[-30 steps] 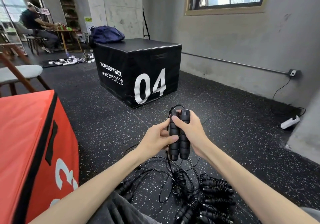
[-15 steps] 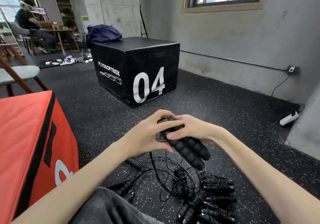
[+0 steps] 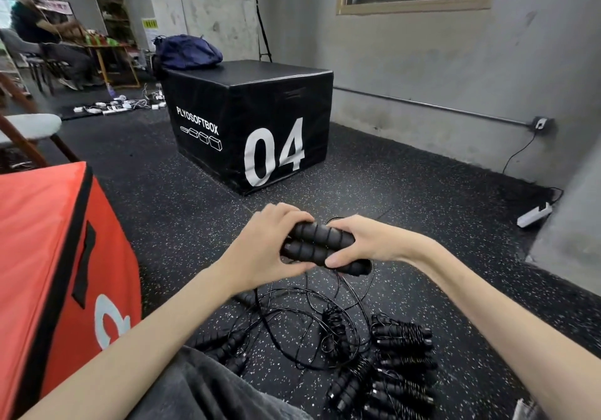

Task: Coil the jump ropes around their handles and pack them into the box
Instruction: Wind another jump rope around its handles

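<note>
At the centre of the frame, two bare hands hold a pair of black ribbed jump rope handles (image 3: 317, 246) side by side, lying roughly level. The left hand (image 3: 266, 248) curls its fingers (image 3: 286, 216) over the left ends; the right hand (image 3: 364, 240) wraps the right ends, thumb (image 3: 338, 260) pressed on the near side. A thin black rope (image 3: 325, 302) hangs from the handles in loose loops onto the speckled dark floor (image 3: 179, 224). At lower right lies a heap of coiled ropes (image 3: 390, 371). A red box (image 3: 48, 257) fills the left edge. A black box (image 3: 250, 126) marked 04 stands in the upper centre, a blue bag (image 3: 187, 52) behind it.
</note>
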